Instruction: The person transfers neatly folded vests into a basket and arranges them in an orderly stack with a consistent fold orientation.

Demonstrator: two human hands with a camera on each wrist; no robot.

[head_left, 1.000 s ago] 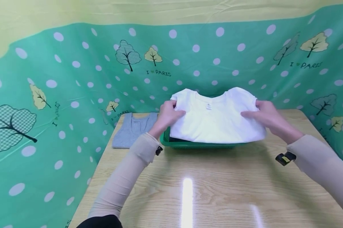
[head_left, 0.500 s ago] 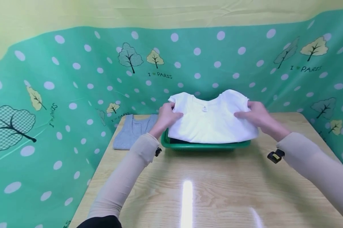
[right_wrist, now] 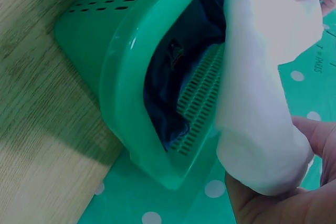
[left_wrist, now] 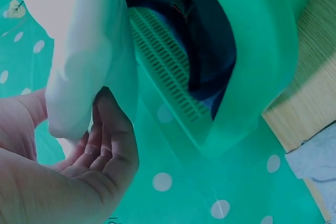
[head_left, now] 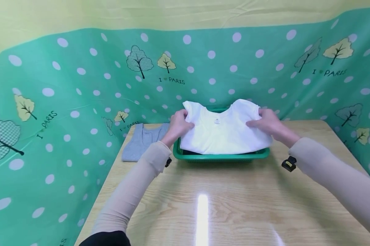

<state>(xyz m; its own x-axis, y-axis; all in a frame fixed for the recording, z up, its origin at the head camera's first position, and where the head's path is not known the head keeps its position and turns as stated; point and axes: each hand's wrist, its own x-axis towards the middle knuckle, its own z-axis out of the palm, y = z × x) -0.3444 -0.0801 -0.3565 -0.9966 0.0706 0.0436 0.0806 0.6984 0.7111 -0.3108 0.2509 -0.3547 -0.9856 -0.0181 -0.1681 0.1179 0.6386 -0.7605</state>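
A person's left hand (head_left: 180,125) and right hand (head_left: 268,123), fingers curled, each grip one side of a folded white shirt (head_left: 223,136), thumbs on the near face, holding it over a green basket (head_left: 221,157). A dark blue garment (left_wrist: 212,40) lies inside the basket, partly hidden. On the wooden bench (head_left: 237,201), left of the basket, lies a grey top (head_left: 141,143). Behind hangs a green dotted cloth (head_left: 252,61) printed with trees.
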